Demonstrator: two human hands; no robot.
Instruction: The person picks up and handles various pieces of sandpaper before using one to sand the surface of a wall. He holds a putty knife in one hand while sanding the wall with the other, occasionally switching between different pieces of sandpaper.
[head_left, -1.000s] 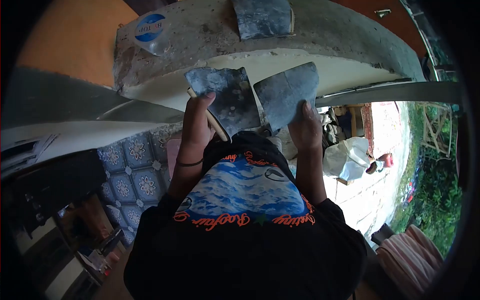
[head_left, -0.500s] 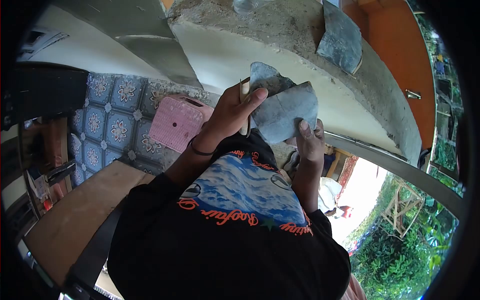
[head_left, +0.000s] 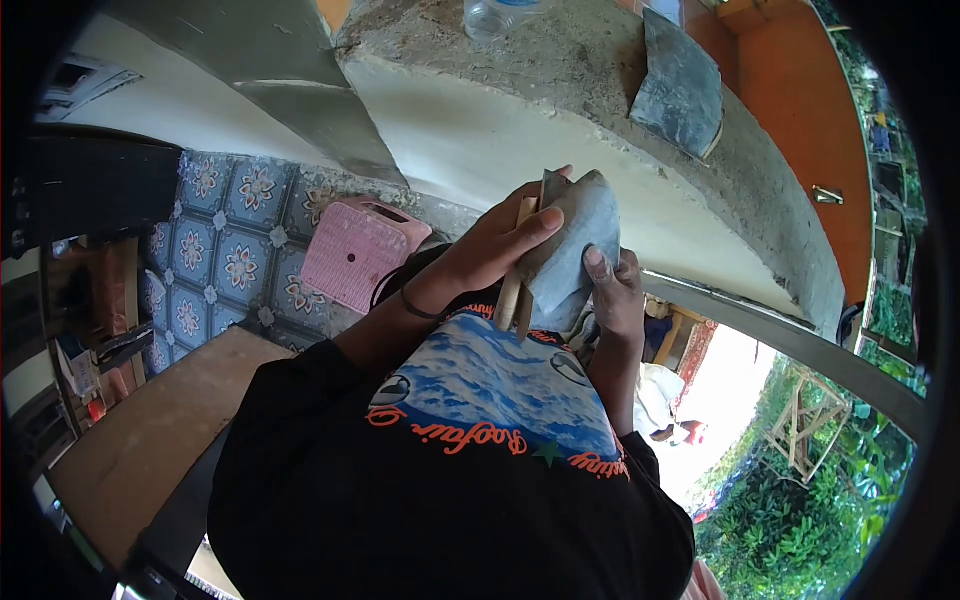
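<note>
In front of my chest are grey, worn sheet pieces (head_left: 582, 225), overlapping and tilted partly edge-on. My left hand (head_left: 505, 240) is closed around their left side, thumb on top, together with tan, wood-like strips (head_left: 510, 300) that stick out below it. At the lower right edge, my right hand (head_left: 617, 290) pinches the grey pieces between thumb and fingers. How many pieces are stacked cannot be made out. A similar grey sheet (head_left: 682, 85) lies on the rough concrete ledge (head_left: 560, 70) above.
A clear plastic bottle (head_left: 490, 18) is on the ledge. A pink plastic stool (head_left: 350, 262) stands on the blue patterned tiles (head_left: 240, 265). A brown board (head_left: 160, 430) is at the lower left, and an orange cabinet (head_left: 800, 110) at the upper right.
The grey pieces have turned from nearly face-on to a steeper tilt, closer together. My left hand has shifted right, and the tan strips now show more below it.
</note>
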